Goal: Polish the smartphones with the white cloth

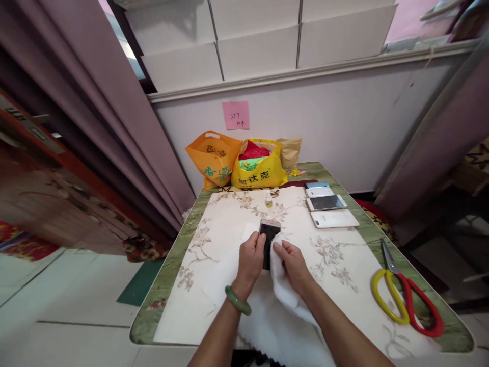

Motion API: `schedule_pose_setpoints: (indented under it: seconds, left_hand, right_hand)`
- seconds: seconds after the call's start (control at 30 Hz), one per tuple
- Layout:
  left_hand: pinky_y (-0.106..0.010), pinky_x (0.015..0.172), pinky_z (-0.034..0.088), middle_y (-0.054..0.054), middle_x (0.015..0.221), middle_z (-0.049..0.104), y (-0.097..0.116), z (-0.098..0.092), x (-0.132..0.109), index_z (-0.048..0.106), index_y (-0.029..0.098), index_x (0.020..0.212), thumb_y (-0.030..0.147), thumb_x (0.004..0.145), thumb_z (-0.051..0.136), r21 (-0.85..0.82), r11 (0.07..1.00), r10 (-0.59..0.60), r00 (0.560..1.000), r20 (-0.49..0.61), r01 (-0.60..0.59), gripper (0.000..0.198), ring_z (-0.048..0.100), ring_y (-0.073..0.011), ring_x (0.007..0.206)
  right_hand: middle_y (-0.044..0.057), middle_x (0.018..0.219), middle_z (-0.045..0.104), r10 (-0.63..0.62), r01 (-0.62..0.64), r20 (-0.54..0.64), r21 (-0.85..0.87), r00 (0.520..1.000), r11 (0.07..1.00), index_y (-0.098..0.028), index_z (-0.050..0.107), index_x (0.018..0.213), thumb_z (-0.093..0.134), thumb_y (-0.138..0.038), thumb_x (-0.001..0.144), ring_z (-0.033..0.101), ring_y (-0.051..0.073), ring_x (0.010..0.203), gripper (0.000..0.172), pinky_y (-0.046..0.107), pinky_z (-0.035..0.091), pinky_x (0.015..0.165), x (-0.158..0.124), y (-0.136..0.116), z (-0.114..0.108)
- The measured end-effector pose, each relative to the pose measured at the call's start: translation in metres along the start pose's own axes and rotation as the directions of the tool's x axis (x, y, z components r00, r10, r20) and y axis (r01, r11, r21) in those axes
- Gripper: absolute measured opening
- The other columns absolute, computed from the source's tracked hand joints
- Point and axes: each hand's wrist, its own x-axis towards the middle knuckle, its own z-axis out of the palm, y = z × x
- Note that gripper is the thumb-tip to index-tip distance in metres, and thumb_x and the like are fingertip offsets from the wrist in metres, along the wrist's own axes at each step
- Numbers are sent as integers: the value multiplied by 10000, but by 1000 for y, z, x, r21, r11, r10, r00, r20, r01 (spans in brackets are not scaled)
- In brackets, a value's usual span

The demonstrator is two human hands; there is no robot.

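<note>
My left hand (250,257), with a green bangle (237,300) on its wrist, is closed around the left side of a smartphone (269,233). The phone has a dark screen facing up and a pale gold top edge. Pinched in my right hand (292,262) is a white cloth (280,283), its edge lying against the right side of the screen. The cloth hangs down over the table's front edge. A small clear bottle (269,200) stands just beyond the phone.
Several phones, among them a white one (334,218), lie at the right. Large scissors (397,293) with yellow and red handles rest at the front right. An orange bag (216,158), a yellow bag (260,171) and a brown packet (289,152) line the back. A floral sheet (183,311) covers the table.
</note>
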Motion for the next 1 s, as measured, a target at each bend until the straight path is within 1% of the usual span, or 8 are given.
schedule_pose_setpoints:
  seconds: [0.1, 0.27, 0.37, 0.47, 0.67, 0.77, 0.9, 1.0]
  left_hand:
    - [-246, 553, 291, 49, 573, 437, 0, -3, -4, 424, 205, 638, 428, 886, 469, 31, 998, 42, 987, 153, -47, 336, 386, -112, 550]
    - [-224, 513, 310, 67, 557, 421, -8, -1, -13, 479, 207, 721, 451, 809, 582, -158, 980, -94, 983, 156, 119, 279, 398, -102, 527]
    - [-223, 478, 334, 72, 530, 477, -16, 3, -22, 516, 200, 786, 389, 678, 719, -262, 902, -246, 907, 341, 343, 298, 445, -105, 473]
    - [-232, 516, 380, 44, 569, 536, -20, 6, -30, 573, 165, 771, 325, 636, 751, -368, 826, -224, 847, 482, 428, 274, 490, -106, 500]
    - [-270, 593, 478, 5, 559, 573, -17, -7, -24, 577, 142, 628, 357, 654, 737, -444, 807, -292, 917, 272, 389, 269, 551, -130, 560]
    - [-288, 564, 508, -17, 639, 620, -14, -15, -18, 621, 136, 751, 450, 688, 706, -539, 758, -345, 927, 148, 368, 331, 570, -139, 569]
    - [-229, 468, 443, 12, 682, 579, -8, -16, -13, 597, 155, 811, 528, 721, 665, -638, 728, -406, 907, -107, 251, 389, 517, -102, 536]
    - [-224, 485, 421, 41, 637, 525, -4, -10, -11, 560, 171, 787, 528, 743, 653, -712, 683, -424, 882, -205, 163, 373, 479, -82, 509]
  right_hand:
    - [-33, 635, 624, 17, -7, -63, 151, 998, 988, -208, 637, 771, 742, -466, 712, 511, 119, 553, 285, 230, 427, 553, 3, -1, 1]
    - [-16, 698, 681, 38, 0, -145, 253, 989, 968, -210, 663, 823, 778, -464, 662, 584, 147, 618, 322, 264, 482, 628, 6, -5, 3]
    - [-21, 668, 681, 64, 5, -261, 255, 963, 967, -214, 652, 806, 778, -508, 631, 600, 166, 614, 364, 280, 482, 620, 9, -10, 0]
    - [-12, 652, 676, 70, -13, -283, 196, 957, 980, -210, 651, 823, 759, -547, 630, 610, 193, 622, 404, 304, 481, 611, 10, -14, -4]
    - [-24, 572, 625, 47, -9, -261, 145, 964, 989, -232, 614, 777, 733, -552, 664, 551, 169, 525, 359, 286, 430, 512, 10, -10, -6]
    - [-6, 625, 654, 55, -28, -238, 115, 970, 993, -228, 617, 820, 731, -542, 673, 576, 179, 557, 365, 284, 439, 519, 9, -7, -6]
    - [2, 731, 692, 73, -53, -151, 134, 986, 990, -233, 616, 870, 753, -487, 676, 609, 186, 618, 347, 283, 468, 572, 6, -6, -2]
    - [-5, 716, 679, 78, -74, -40, 104, 996, 992, -224, 622, 845, 764, -458, 682, 590, 165, 601, 319, 272, 465, 584, 3, -5, 1]
